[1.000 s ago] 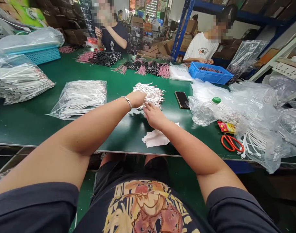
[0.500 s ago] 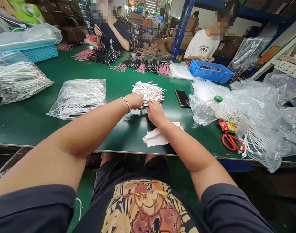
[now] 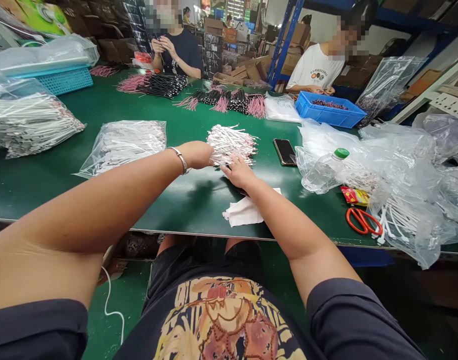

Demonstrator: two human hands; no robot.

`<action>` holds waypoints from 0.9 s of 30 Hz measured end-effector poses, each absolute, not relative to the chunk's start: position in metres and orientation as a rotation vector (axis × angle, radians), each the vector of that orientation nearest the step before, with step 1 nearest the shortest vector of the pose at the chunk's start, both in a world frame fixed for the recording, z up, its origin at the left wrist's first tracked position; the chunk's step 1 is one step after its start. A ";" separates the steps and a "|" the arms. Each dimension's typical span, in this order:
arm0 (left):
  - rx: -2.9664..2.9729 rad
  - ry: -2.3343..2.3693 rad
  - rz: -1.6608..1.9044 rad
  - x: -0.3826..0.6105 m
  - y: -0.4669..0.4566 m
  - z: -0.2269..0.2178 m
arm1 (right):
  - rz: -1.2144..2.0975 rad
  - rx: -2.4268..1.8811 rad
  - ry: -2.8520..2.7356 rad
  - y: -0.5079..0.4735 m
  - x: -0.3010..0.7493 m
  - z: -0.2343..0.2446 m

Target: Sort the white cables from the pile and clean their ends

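Observation:
On the green table lies a loose pile of white cables [image 3: 232, 140], some with reddish ends. My left hand [image 3: 199, 154], with a bracelet at the wrist, is at the pile's left edge; its fingertips are hidden, so its grip cannot be made out. Flat against the pile's near edge rests my right hand [image 3: 239, 173], fingers stretched out and apart. A crumpled white cloth [image 3: 244, 212] lies under my right forearm. Left of the pile is a clear bag of white cables [image 3: 133, 142], partly covered by my left forearm.
A phone [image 3: 285, 151], a clear plastic bottle [image 3: 324, 172], red-handled scissors [image 3: 363, 221] and plastic bags [image 3: 405, 165] lie to the right. A blue bin [image 3: 328, 111] and black-and-pink cable bundles [image 3: 154, 86] are farther back. Two people sit across the table.
My left hand has shifted left, toward the pile's left edge. My right hand's fingers have flattened and spread against the pile. The person across at left has brought both hands together.

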State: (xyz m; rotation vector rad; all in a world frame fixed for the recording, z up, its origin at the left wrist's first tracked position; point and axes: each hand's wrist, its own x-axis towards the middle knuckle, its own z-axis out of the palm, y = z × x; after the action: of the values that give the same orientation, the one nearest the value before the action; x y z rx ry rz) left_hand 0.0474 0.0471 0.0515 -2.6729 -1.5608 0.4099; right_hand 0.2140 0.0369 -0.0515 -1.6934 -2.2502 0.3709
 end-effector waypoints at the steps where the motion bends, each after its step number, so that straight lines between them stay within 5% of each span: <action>1: -2.667 -1.580 0.398 0.044 0.047 0.055 | 0.371 -1.690 -2.217 0.037 0.213 -0.050; 5: -2.671 -1.753 0.118 0.029 0.046 0.062 | 0.392 -1.737 -1.995 0.040 0.218 -0.039; 12: -2.552 -2.002 -1.446 0.017 0.023 0.045 | 0.581 -1.722 -1.607 0.031 0.221 -0.013; 17: -2.266 -1.976 -2.143 0.035 0.007 0.010 | 1.028 -1.375 -1.410 -0.019 0.162 -0.016; 20: -2.074 -2.060 -2.336 0.055 -0.003 -0.009 | 1.347 -1.133 -1.047 -0.044 0.128 -0.025; 27: -2.132 -1.972 -2.271 0.070 -0.025 -0.021 | 1.185 -1.024 -0.911 -0.051 0.120 -0.036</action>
State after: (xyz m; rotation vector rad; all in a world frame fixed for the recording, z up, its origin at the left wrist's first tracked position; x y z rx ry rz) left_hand 0.0697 -0.0249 -0.0212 -2.1319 -1.9721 -2.2711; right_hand 0.1197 -0.0509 -0.0360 -1.0242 -0.9107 1.1848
